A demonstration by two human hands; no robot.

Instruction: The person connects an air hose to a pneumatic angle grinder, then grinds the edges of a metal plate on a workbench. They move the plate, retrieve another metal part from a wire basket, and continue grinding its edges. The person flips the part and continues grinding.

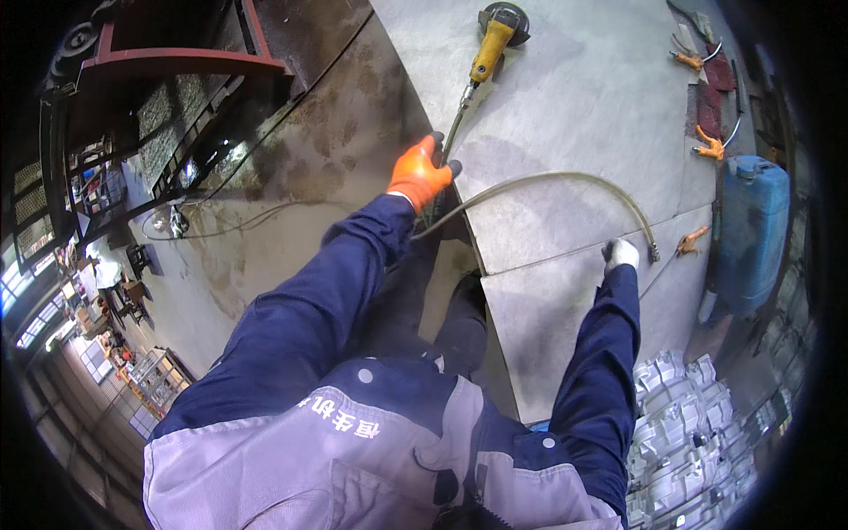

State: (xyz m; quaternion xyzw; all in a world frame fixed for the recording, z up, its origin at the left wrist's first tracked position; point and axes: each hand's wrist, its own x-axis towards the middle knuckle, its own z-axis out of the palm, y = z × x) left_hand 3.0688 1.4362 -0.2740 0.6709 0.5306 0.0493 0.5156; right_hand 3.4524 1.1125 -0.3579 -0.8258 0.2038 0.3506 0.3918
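My left hand, in an orange glove with dark fingertips, is at the near left edge of the grey metal-topped table. Its thumb and finger are spread, and the hose of a yellow grinder runs past the gap between them. The grinder lies on the far part of the table, its round dark head pointing away. My right hand, in a white glove with dark fingers, rests curled low over the table. What is inside its fingers is hidden. Just right of it, apart, is the metal fitting of a curved hose.
A blue jerrycan stands at the table's right edge, near several orange-handled tools. Stacked silvery castings lie at lower right. A red metal frame stands at far left, and a cable crosses the stained floor.
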